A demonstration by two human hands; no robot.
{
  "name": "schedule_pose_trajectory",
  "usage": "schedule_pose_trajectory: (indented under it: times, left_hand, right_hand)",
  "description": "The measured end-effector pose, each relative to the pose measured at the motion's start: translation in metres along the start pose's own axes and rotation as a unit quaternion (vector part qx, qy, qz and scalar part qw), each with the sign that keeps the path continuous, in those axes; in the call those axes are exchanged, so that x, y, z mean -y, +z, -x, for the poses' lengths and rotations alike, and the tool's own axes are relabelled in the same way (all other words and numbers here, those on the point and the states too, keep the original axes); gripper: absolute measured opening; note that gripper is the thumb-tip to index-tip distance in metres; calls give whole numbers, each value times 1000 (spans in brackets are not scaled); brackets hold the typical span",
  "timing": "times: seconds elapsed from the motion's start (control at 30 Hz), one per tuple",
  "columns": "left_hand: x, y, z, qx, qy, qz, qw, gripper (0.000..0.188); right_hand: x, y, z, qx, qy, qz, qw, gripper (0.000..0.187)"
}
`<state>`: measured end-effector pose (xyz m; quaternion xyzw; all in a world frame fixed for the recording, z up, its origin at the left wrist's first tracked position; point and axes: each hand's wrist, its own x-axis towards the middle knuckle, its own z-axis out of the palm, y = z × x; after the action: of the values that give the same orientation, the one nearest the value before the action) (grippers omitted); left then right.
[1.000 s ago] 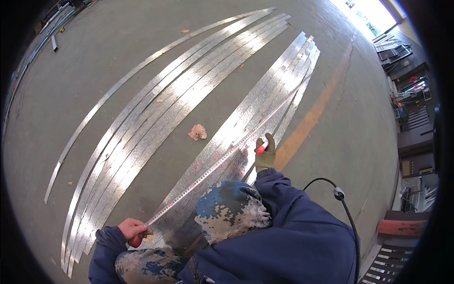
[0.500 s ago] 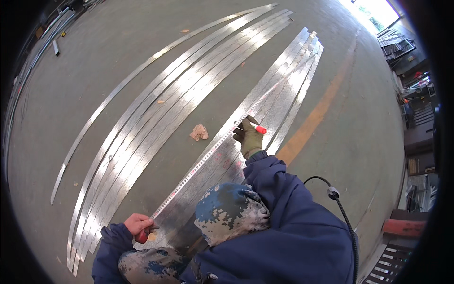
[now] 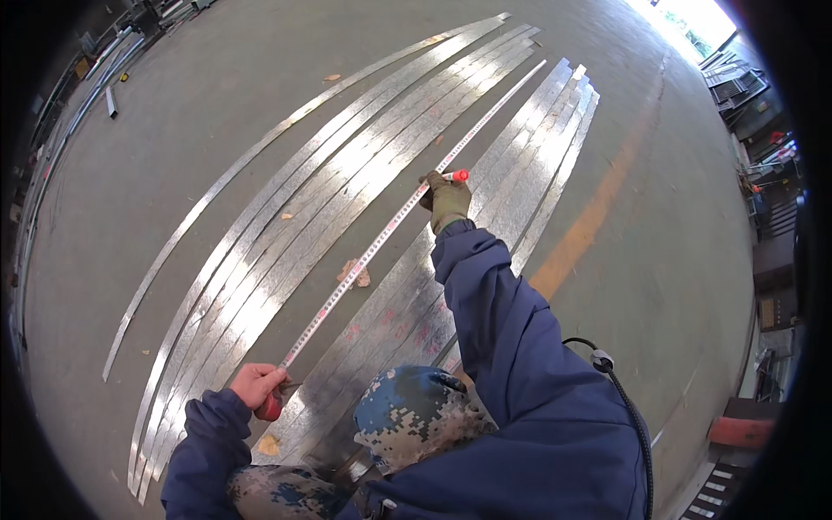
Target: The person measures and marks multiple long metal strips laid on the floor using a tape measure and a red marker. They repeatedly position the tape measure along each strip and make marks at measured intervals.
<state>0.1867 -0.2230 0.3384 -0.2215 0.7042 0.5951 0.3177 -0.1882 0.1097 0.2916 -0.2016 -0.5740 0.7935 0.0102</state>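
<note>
Left hand (image 3: pixel 256 384), bare: closed round a red tape case (image 3: pixel 270 407), which I log low in my remote view, by the near part of the right metal strips (image 3: pixel 390 322). Right hand (image 3: pixel 448 201), gloved: fingers curled, a red-ended marker (image 3: pixel 455 176) lodged in the grip, fingertips at the tape blade (image 3: pixel 394 221); from my distance I cannot tell whether they pinch it or merely prop it. Tape blade: white, drawn out long, slanting from the case past the glove over the floor (image 3: pixel 403 243) between the right metal strips and the left metal strips (image 3: pixel 260 251), crossing a dry leaf (image 3: pixel 363 278), its tip near the far ends of both sets. Hazard one, buckling: a long run lies beyond the glove, and I judge that a tilt or a slackened finger could fold it. Hazard two, recoil: the lock is not visible to me; if unset, the blade could run back past the bare fingers. Hazard three, snagging: a sideways swing could catch the tip on a strip's edge, bending it or nudging the metal askew. Hazard four, dropping: one glove minds both marker and blade, so a shifted finger could let either slip
</note>
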Motion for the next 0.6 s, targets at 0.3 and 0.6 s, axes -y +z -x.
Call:
schedule_pose_trajectory:
  times: [0.3,0.6]
  left_hand:
    - [-30,16,-16,-4,10,27,1000,33]
    - [-23,6,-11,-17,-26,-13,999,35]
  right_hand:
    - [-4,12,-57,-9,10,-13,1000,14]
    - [-22,15,-56,2,42,28,999,15]
